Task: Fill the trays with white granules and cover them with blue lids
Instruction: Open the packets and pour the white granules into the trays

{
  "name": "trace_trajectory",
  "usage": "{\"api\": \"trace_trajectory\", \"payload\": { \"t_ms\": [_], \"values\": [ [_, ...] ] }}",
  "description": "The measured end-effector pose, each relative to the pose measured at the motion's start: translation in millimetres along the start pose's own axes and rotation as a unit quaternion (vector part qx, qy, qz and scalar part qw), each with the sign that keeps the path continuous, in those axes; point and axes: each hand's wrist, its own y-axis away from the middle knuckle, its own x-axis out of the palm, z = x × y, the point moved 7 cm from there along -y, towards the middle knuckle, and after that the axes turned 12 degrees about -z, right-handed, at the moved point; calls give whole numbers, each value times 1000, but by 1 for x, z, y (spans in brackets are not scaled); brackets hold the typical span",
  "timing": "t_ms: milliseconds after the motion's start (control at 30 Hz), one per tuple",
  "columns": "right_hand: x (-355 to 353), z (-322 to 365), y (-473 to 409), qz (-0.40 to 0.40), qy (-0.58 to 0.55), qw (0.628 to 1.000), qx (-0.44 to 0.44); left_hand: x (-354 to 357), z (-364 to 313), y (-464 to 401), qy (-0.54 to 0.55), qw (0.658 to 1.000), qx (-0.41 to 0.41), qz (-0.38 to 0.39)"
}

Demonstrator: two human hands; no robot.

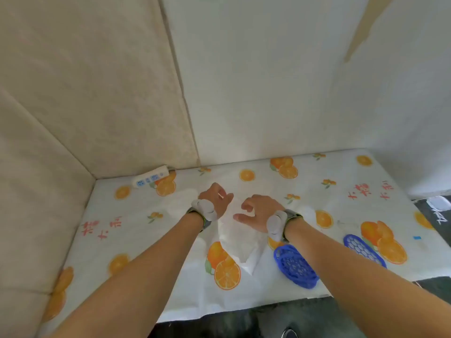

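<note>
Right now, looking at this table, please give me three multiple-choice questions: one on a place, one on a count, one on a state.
1. Where does the power strip lie?
A. at the table's far left corner
B. at the near right edge
C. under the bag

2. How many blue honeycomb lids are visible?
A. one
B. two
C. four

3. What is the left hand doing?
A. resting flat and empty
B. gripping the white plastic bag
C. lifting a lid

Answers: 1 A, it sits against the wall corner. 2 B, the nearer lid and the farther lid. 3 B, its fingers close on the bag's top.
</note>
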Motion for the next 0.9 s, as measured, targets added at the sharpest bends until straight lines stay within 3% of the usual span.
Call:
{"api": "trace_trajectory", "payload": {
  "t_ms": [100, 367, 533, 700, 900],
  "values": [
    [12, 6, 5, 13, 11, 1000, -3, 18, 9, 10, 57, 993, -69, 74],
    [14, 18, 16, 16, -53, 998, -28, 34, 15, 28, 209, 965, -129, 94],
    [22, 11, 20, 22, -94, 995, -2, 46, 23, 40, 336, 887, -257, 186],
    [26, 5, 25, 3, -130, 991, 44, 47, 26, 39, 320, 909, -222, 146],
    [27, 5, 26, -13, -119, 992, 48, 46, 25, 39, 354, 893, -230, 155]
  ]
}}
